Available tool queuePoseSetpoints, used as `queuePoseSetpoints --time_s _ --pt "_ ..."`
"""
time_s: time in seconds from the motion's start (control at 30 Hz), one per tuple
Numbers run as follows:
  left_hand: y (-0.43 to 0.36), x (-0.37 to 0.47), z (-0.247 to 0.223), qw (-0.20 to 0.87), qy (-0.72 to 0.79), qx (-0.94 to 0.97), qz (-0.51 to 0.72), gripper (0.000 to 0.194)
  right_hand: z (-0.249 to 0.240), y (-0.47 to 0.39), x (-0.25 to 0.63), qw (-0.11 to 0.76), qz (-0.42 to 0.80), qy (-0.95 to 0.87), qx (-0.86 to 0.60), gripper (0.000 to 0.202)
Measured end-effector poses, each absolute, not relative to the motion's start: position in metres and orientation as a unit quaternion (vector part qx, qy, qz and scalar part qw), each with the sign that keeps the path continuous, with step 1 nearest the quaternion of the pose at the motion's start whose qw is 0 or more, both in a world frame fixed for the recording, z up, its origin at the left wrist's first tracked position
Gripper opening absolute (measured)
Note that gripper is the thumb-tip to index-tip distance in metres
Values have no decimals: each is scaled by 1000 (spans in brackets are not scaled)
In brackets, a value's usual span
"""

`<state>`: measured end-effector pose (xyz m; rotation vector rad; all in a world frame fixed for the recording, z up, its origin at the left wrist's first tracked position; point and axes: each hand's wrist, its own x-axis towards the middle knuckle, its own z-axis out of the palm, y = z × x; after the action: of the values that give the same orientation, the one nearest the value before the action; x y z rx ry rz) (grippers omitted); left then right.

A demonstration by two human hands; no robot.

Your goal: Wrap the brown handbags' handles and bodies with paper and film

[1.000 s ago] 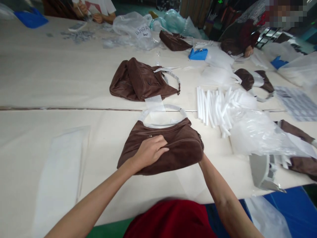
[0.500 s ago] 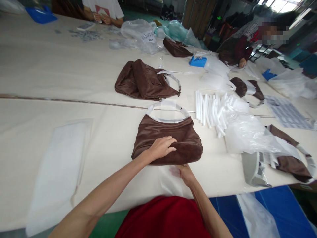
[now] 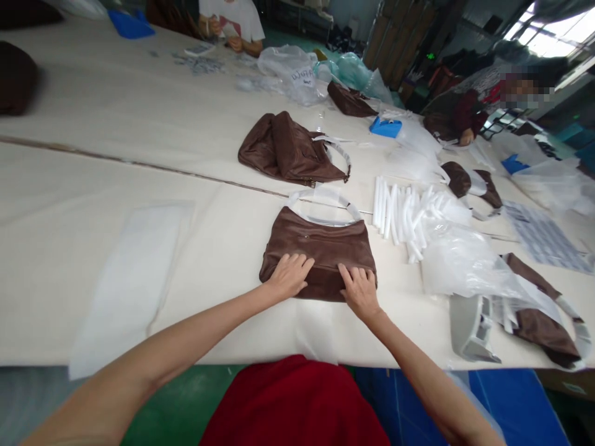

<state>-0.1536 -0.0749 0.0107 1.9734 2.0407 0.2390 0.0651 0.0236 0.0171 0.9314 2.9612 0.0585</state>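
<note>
A brown leather handbag lies in front of me, its looped handle wrapped in white material and pointing away. My left hand rests on the lower left part of the bag, fingers extended across the leather and thumb apart. On the lower right part lies my right hand, its fingers spread and slightly bent over the seam. Both palms are turned down, and their undersides are hidden. A thin white sheet sticks out below the bag towards the table edge.
Another brown bag lies just beyond. White foam tubes and clear plastic are heaped on the right, near a brown bag and a grey dispenser-like object. White sheets lie left. Two people work across the table.
My right hand has come up from the white sheet below the bag onto its lower right part. My left hand stays on the bag, a little lower. The view has shifted left.
</note>
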Motion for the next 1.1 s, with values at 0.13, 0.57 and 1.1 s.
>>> queuePoseSetpoints --time_s 0.13,0.57,1.1 --pt "-70 -153 14 129 699 700 63 41 2 30 70 -1 50 953 300 49" --pt "-75 -154 -11 22 670 741 40 20 -40 43 106 -132 105 979 115 26" --pt "-110 -190 -19 42 746 662 61 23 -49 86 143 -159 -162 962 152 32"
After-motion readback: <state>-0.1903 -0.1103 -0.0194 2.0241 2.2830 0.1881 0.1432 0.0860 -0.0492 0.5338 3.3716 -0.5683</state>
